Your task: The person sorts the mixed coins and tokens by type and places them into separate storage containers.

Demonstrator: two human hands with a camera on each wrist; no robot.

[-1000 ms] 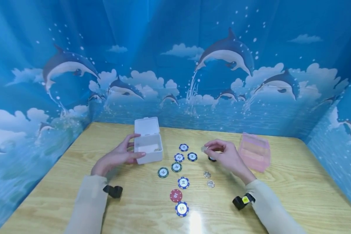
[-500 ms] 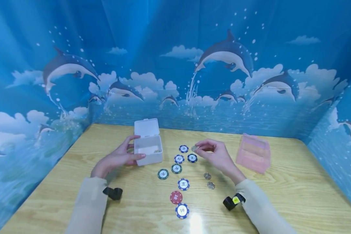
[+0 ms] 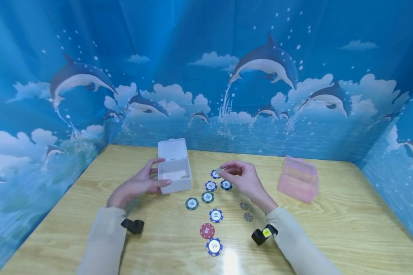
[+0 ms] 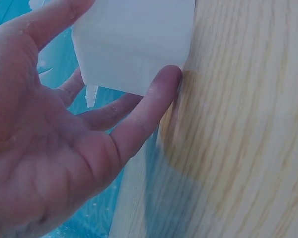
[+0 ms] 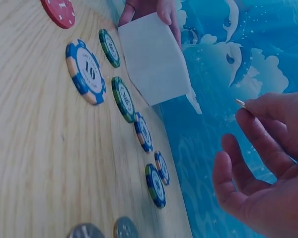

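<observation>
My left hand (image 3: 137,185) grips a small white plastic box (image 3: 173,186) by its left side; the hinged lid (image 3: 173,148) stands raised at the back. Inside lies one small gold-toned coin (image 3: 185,177). Between thumb and forefinger my right hand (image 3: 244,181) pinches a small metal coin (image 3: 219,171), seen edge-on in the right wrist view, to the right of the box and in the air. Below it, blue-and-white poker chips (image 3: 211,186) lie on the table. Two more silvery coins (image 3: 244,206) rest nearer me, left of my right wrist.
Two green-edged chips (image 3: 192,203) lie just right of the box's front. Closer to me are a red chip (image 3: 207,230) and more blue ones (image 3: 214,246). A pink translucent box (image 3: 298,179) stands at right. A dolphin-print curtain (image 3: 206,68) backs the wooden table (image 3: 347,229).
My right hand has moved left with the coin, from beside the pink box to above the far blue chip, nearer the white box. The left hand and white box stay put.
</observation>
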